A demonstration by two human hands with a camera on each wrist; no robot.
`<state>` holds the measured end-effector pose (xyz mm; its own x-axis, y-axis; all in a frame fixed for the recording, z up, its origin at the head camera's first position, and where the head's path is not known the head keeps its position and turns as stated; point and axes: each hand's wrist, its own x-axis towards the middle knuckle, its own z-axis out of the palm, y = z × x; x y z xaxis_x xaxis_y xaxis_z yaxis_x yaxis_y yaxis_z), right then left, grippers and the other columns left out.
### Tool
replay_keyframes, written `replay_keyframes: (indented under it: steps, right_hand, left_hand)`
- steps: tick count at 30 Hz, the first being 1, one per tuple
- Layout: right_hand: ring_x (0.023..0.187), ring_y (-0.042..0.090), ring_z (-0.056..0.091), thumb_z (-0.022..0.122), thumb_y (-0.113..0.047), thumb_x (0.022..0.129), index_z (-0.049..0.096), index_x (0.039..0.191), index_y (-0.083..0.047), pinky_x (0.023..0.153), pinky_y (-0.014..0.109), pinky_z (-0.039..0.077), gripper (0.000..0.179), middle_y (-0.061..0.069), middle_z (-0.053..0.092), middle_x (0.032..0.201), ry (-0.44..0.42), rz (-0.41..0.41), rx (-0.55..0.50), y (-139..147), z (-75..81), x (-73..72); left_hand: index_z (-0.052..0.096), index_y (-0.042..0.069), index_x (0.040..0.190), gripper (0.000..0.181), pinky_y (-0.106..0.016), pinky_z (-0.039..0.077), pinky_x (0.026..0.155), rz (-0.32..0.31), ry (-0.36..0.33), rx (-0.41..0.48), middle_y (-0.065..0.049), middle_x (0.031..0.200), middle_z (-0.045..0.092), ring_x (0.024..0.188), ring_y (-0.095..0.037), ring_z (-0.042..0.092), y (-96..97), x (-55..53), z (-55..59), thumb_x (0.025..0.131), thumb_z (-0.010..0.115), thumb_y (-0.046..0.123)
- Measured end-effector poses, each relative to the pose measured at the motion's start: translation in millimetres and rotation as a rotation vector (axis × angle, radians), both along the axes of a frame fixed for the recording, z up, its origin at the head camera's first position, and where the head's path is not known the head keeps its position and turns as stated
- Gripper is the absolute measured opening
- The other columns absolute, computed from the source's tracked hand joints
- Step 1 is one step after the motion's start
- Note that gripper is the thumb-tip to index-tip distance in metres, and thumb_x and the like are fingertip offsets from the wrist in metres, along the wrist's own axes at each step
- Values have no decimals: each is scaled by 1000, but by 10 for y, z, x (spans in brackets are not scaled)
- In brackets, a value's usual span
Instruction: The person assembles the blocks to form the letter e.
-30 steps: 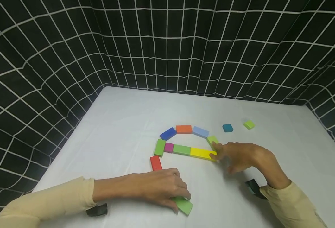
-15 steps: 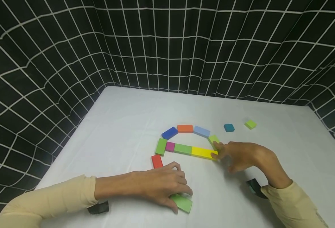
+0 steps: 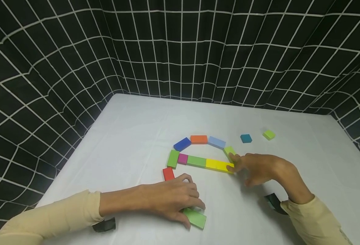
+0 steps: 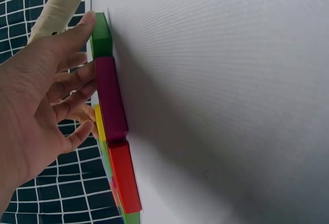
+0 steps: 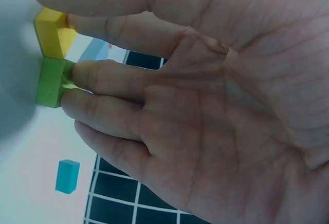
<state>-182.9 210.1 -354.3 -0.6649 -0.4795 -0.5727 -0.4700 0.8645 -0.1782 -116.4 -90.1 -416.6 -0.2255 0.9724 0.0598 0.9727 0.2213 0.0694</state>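
Observation:
In the head view, my left hand [image 3: 175,199] lies over the near part of a block line. Its thumb and index finger straddle a light green block [image 3: 195,218], pinching it; other fingertips touch a purple block [image 4: 110,98] in the left wrist view, which the hand hides from the head view. A red block [image 3: 168,173] peeks out beyond that hand. My right hand [image 3: 261,168] rests straight fingertips on the end of a yellow block row [image 3: 218,165] and on a lime block [image 3: 229,152]. Its thumb stands apart from them.
The arch continues through light blue [image 3: 216,142], orange [image 3: 199,139], dark blue [image 3: 182,144] and green [image 3: 173,159] blocks. A magenta block [image 3: 182,159] and green block [image 3: 196,161] join the crossbar. Loose teal [image 3: 246,138] and lime [image 3: 268,134] blocks lie at the right on the white table [image 3: 131,136].
The light green block under my left hand has turned slightly and shifted a little toward the line. My right hand has stayed in place. The view has shifted slightly.

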Motion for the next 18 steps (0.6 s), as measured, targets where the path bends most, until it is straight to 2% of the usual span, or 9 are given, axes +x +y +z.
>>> replay_keyframes:
  steps: [8, 12, 15, 18]
  right_hand:
    - [147, 45, 46, 88, -12, 81, 66, 142, -29, 108, 60, 51, 67, 17, 36, 169, -6, -19, 5, -9, -11, 4]
    - [149, 46, 44, 87, -9, 81, 66, 143, -28, 108, 58, 52, 68, 18, 35, 169, -18, -21, -6, -17, -17, 9]
    - [151, 47, 42, 86, -8, 81, 66, 143, -27, 110, 59, 50, 68, 17, 35, 170, -20, -20, -10, -20, -20, 12]
    - [150, 47, 43, 86, -10, 81, 66, 142, -28, 111, 61, 49, 67, 17, 35, 169, -11, -14, -4, -15, -22, 8]
  left_hand:
    - [70, 28, 127, 55, -29, 41, 108, -9, 2, 3, 17, 89, 62, 102, -3, 60, -2, -11, -12, 88, 70, 67]
    - [69, 29, 128, 56, -30, 42, 110, -15, 12, 16, 16, 100, 65, 110, -3, 61, -25, -43, -8, 91, 65, 71]
    - [69, 27, 130, 55, -33, 42, 114, -12, 23, 31, 13, 117, 69, 121, -6, 61, -64, -123, 22, 95, 60, 69]
    - [66, 24, 136, 50, -36, 41, 119, 12, 4, 41, 8, 135, 67, 132, -10, 58, -140, -292, 68, 102, 57, 59]
